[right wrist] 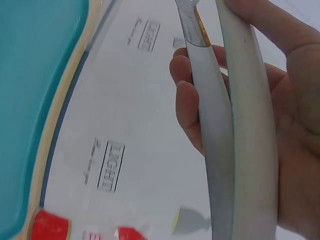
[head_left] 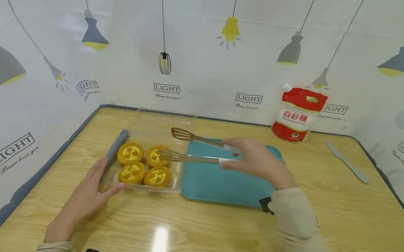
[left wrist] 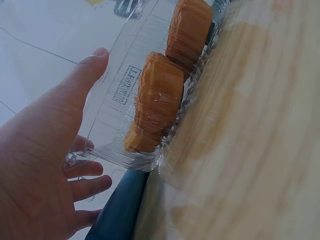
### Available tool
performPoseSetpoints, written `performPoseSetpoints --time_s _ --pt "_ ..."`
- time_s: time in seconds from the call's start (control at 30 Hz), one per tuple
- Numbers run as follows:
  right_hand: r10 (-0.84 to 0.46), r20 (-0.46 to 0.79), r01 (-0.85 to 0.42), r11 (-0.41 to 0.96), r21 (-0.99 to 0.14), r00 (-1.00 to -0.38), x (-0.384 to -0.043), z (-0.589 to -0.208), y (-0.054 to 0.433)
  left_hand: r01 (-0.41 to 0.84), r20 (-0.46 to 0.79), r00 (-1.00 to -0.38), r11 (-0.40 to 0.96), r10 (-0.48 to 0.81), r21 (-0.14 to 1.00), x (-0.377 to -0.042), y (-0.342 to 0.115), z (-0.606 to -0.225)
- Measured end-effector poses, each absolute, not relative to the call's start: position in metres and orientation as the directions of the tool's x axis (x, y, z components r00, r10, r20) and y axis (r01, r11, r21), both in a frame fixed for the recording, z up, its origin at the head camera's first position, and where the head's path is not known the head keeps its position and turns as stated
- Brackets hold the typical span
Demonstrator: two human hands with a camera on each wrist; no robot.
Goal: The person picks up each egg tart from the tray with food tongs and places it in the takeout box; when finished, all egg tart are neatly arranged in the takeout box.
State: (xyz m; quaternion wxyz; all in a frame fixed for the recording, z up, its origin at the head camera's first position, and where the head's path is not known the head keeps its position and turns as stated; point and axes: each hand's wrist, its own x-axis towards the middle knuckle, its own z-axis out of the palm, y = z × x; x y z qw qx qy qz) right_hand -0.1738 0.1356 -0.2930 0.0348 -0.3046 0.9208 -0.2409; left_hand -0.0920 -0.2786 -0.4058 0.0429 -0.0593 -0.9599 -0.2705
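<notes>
A clear plastic container (head_left: 174,185) with a raised lid holds several round egg tarts (head_left: 131,153) with yellow patterned tops. My left hand (head_left: 85,196) is at its front left corner, thumb along the front edge and fingers by the left side. In the left wrist view the thumb lies close along the clear wall, fingers spread and relaxed. My right hand (head_left: 254,159) grips a pair of food tongs (head_left: 202,159) by the white handles (right wrist: 215,125). Their brown slotted ends stand apart, one overlapping the back right tart in the head view.
A teal tray (head_left: 228,187) lies right of the container, under the right hand. A narrow blue-grey item (head_left: 115,147) lies along the container's left side. The red and white sugar pouch (head_left: 294,115) stands at the back, and a grey plastic knife (head_left: 347,162) lies far right.
</notes>
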Motion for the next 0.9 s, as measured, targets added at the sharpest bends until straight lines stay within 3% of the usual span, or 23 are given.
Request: performPoseSetpoints --time_s 0.23,0.9 --pt "-0.503 0.128 -0.492 0.707 -0.508 -0.855 -0.171 -0.294 0.180 0.131 0.111 -0.990 0.842 0.085 0.524 -0.090 -0.281 -0.407" --pt "-0.253 0.128 -0.283 0.830 -0.480 -0.959 -0.136 -0.313 0.301 0.138 0.105 -0.990 0.834 0.096 0.534 -0.090 -0.278 -0.407"
